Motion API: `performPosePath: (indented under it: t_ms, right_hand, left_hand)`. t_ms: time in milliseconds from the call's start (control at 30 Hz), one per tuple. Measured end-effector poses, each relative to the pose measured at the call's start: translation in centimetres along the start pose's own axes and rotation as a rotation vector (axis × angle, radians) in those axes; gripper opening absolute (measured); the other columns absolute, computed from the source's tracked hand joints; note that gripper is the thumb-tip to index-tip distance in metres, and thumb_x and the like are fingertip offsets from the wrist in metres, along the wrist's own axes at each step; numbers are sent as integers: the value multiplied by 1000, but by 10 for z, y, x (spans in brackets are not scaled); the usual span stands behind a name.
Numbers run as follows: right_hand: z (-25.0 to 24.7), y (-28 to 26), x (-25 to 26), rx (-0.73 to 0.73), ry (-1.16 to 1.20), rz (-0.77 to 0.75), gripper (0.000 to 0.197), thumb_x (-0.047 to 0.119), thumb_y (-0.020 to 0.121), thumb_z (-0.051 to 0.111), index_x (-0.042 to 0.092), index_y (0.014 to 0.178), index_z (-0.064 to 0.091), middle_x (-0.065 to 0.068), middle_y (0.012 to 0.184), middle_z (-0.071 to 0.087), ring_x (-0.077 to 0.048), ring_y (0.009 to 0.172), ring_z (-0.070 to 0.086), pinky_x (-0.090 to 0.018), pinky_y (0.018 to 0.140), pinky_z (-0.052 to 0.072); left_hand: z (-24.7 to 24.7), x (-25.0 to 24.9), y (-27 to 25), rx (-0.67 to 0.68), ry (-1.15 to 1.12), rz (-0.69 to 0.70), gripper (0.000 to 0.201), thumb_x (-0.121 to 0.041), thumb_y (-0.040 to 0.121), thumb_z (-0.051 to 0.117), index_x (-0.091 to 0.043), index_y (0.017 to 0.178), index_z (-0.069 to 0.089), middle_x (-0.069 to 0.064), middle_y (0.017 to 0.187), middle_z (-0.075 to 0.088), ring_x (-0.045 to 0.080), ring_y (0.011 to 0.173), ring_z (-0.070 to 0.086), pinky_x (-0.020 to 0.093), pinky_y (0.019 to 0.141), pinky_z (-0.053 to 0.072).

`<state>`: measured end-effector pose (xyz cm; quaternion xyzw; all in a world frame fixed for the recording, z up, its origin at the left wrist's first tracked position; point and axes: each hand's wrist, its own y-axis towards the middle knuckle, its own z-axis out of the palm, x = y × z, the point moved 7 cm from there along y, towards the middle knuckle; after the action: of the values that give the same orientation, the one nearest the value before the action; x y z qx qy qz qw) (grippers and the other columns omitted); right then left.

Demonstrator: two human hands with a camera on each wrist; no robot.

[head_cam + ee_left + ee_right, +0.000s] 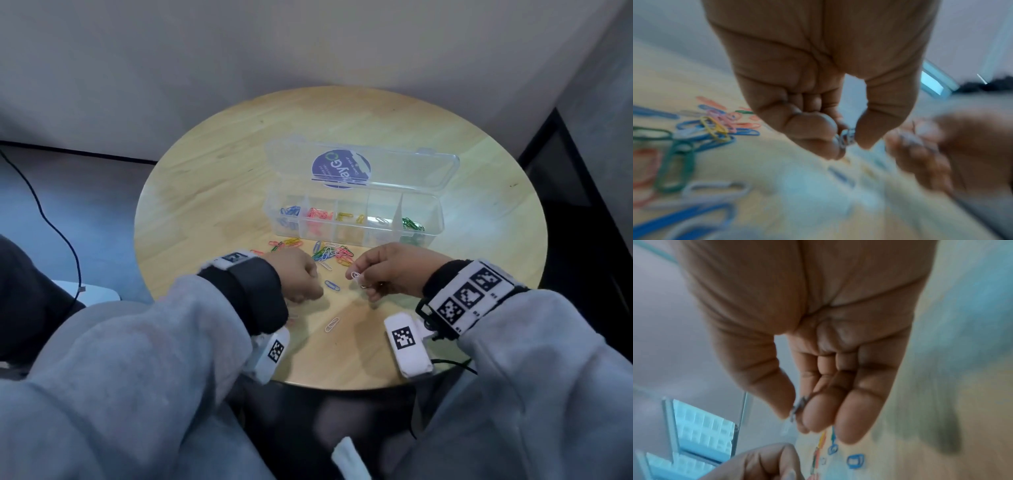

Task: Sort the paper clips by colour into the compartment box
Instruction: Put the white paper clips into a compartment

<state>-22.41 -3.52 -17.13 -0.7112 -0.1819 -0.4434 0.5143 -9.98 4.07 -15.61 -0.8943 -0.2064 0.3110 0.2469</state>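
A clear compartment box (432, 219) stands open at the middle of the round table, its lid (404, 168) tilted back. From left to right its compartments hold blue clips (290, 210), red clips (320, 214), yellow clips (349, 217), a white clip (383, 220) and green clips (412, 224). A mixed pile of loose clips (322, 251) lies in front of the box. My left hand (313, 284) is curled beside the pile and pinches pale clips (846, 139) between thumb and fingers. My right hand (363, 284) pinches white clips (356, 277) between thumb and forefinger, a little above the table.
A single blue clip (332, 285) lies between the hands, and a white clip (331, 324) lies nearer the table's front edge. A black cable (51, 219) runs over the floor at the left. The wall stands close behind the table.
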Motion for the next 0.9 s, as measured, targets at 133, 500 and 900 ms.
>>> performPosePath:
  t_ms: [133, 500, 900]
  right_hand:
    - [4, -2, 1, 32, 193, 18, 30, -10, 91, 32, 3, 80, 57, -8, 62, 47, -16, 55, 50, -25, 56, 52]
    - [25, -2, 6, 27, -423, -42, 14, 7, 87, 58, 19, 79, 58, 3, 66, 49, -10, 53, 46, -21, 53, 41]
    - [68, -1, 10, 93, -1084, -72, 17, 18, 80, 65, 27, 93, 63, 10, 66, 43, -4, 58, 41, -22, 52, 33]
  left_hand:
    - [-20, 3, -3, -13, -462, -27, 25, 3, 84, 45, -14, 65, 42, 5, 59, 53, 14, 51, 48, 12, 39, 35]
    - [-19, 5, -15, 260, -1011, -23, 26, -7, 79, 25, -11, 63, 45, 8, 53, 50, 13, 38, 42, 11, 35, 30]
    - [-23, 19, -11, 61, -452, -136, 38, -17, 90, 57, -12, 58, 38, 6, 58, 40, 14, 46, 30, 19, 43, 20]
